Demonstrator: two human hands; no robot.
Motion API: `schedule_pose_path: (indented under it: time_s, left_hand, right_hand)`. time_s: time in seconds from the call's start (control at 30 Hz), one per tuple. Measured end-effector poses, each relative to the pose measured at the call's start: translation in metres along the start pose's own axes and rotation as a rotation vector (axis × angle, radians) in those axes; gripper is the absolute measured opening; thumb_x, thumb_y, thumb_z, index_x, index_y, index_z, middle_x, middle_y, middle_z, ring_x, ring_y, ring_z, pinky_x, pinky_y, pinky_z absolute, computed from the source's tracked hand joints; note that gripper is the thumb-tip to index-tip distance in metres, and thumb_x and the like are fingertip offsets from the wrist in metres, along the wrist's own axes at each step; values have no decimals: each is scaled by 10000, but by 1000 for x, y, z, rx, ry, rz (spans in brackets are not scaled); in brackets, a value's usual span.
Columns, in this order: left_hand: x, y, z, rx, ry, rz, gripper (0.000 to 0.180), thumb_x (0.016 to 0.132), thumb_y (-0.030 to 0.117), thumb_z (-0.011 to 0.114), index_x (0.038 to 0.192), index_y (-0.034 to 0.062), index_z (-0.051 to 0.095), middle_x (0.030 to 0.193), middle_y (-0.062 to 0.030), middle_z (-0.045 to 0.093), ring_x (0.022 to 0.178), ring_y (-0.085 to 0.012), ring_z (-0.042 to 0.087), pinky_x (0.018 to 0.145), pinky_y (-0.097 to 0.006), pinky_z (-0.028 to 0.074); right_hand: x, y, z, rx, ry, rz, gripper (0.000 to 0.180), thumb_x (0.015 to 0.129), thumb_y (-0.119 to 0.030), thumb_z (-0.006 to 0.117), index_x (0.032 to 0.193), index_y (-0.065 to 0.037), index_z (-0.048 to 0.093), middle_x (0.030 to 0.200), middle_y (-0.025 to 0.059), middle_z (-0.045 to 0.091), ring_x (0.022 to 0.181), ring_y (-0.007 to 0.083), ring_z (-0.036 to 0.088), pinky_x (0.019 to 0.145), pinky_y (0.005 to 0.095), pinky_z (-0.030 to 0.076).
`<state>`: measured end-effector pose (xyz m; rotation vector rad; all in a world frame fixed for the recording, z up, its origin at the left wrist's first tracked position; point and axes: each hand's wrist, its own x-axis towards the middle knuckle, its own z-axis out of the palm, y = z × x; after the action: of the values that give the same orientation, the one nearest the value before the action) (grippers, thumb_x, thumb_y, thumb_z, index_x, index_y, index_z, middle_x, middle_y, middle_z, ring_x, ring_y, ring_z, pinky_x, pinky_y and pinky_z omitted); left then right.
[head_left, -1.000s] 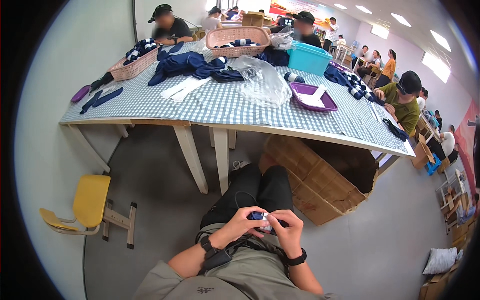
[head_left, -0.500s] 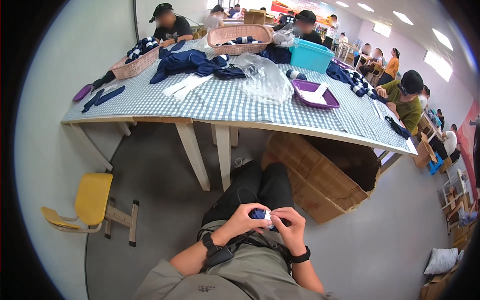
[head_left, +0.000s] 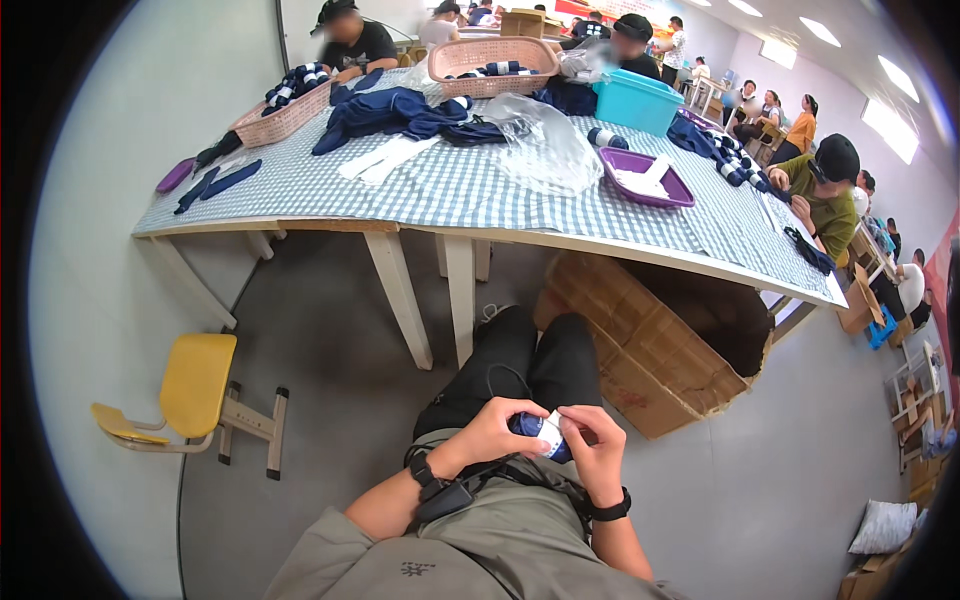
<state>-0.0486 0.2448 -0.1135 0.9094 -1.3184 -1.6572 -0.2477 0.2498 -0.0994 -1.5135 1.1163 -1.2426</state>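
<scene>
Above my lap, my left hand [head_left: 490,434] is closed around a small roll of navy socks [head_left: 524,424]. A white paper band [head_left: 550,432] wraps the middle of the roll. My right hand [head_left: 596,446] is closed at the roll's right side, its thumb and fingertips pinching the band's upper end. Part of the roll is hidden behind my fingers.
Ahead stands a table with a checked cloth [head_left: 300,190], holding loose navy socks [head_left: 385,118], white paper strips [head_left: 385,160], a purple tray [head_left: 690,198], a pink basket [head_left: 440,68] and a teal bin [head_left: 637,102]. A cardboard box [head_left: 640,350] lies beneath; a yellow chair [head_left: 198,385] stands left. Several people sit around.
The roll has turned so that more of the white band shows, and the band's end now stands up between my right fingertips. My view has shifted slightly.
</scene>
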Motion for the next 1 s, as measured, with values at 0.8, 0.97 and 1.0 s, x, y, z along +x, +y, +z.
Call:
schedule_pose_path:
  time_s: [0.8,0.97,1.0]
  left_hand:
    - [-3,2,5,410,-27,170,871,709,207,870,1447,-9,458,1085,-150,727,974,-182,693,926,-323,525]
    - [-12,19,4,500,30,250,656,723,189,837,1300,-25,609,1078,-198,726,985,-250,723,903,-336,548]
    - [-11,21,7,494,26,255,656,723,189,837,1300,-25,609,1078,-198,726,985,-250,723,903,-336,548]
  right_hand:
    - [25,-40,-15,-629,-407,-93,134,870,-115,701,941,-1,705,824,144,709,732,263,701,668,344,547]
    - [26,-49,-12,-510,-316,-92,119,813,-66,763,896,12,729,777,137,731,709,213,731,669,295,559]
    - [23,-48,-13,-518,-313,-90,119,813,-66,763,896,12,729,777,137,731,709,213,731,669,295,559]
